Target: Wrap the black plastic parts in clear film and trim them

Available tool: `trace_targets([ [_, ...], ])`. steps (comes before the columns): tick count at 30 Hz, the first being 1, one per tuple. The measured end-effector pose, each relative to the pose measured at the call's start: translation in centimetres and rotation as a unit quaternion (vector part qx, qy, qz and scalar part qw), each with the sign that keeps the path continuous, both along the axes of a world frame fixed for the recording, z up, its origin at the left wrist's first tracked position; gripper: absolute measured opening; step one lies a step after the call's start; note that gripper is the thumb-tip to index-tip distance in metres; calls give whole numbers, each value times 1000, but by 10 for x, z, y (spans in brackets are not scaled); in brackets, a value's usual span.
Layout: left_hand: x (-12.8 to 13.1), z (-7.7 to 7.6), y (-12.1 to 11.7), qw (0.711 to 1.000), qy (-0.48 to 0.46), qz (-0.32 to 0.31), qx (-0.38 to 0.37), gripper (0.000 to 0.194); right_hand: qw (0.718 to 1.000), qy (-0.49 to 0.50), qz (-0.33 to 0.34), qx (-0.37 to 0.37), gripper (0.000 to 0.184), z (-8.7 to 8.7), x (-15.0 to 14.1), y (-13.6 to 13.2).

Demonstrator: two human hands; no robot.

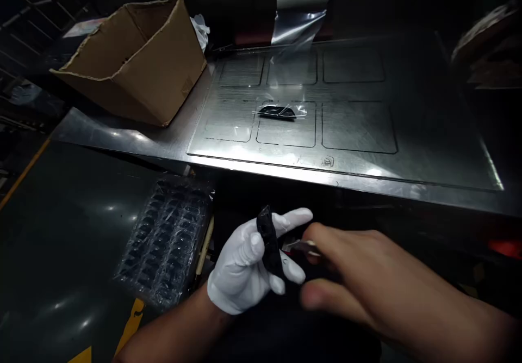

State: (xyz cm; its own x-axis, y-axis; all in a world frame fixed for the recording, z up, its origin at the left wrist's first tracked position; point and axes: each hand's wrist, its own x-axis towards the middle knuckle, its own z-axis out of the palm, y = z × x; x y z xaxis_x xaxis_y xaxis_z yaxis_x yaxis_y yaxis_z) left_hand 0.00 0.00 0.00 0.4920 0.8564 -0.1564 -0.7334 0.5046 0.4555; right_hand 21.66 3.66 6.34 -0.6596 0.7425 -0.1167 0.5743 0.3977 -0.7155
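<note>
My left hand (247,259), in a white glove, holds a small curved black plastic part (269,240) upright between thumb and fingers. Close to the right side of that part is my bare right hand (342,265), closed on a small metal hand tool (305,247) whose exact kind is hard to make out. The tool's tip is near the gloved fingers; whether it touches the part I cannot tell. On the metal bench (432,151) beyond my hands lies another black part in clear plastic wrap (279,112).
An open cardboard box (163,69) stands on the bench's left. Below it, left of my hands, is a plastic-wrapped tray (165,238) of several black parts in rows. Clear film (299,25) hangs at the back. Rounded rectangles are marked on the benchtop.
</note>
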Motion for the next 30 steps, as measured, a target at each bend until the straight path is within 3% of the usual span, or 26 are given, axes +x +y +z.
trace_targets([
  [2, 2, 3, 2, 1000, 18, 6, 11, 40, 997, 36, -53, 50, 33, 8, 15, 5],
  [4, 4, 5, 2, 999, 39, 8, 12, 39, 986, 23, -97, 132, 34, 15, 25, 10],
  [7, 5, 5, -1, 999, 52, 8, -4, 38, 977, 2, -65, 203, 42, 18, 29, 15],
  [11, 5, 3, -6, 998, 56, -16, -19, 41, 967, -27, -15, 252, 33, 17, 22, 20],
  [18, 3, 15, -3, 993, 109, -35, -41, 39, 964, -75, 12, 256, 26, 18, 15, 23],
  [30, 2, 25, 1, 980, 181, -59, -63, 36, 949, -125, 19, 288, 28, 16, 18, 23],
])
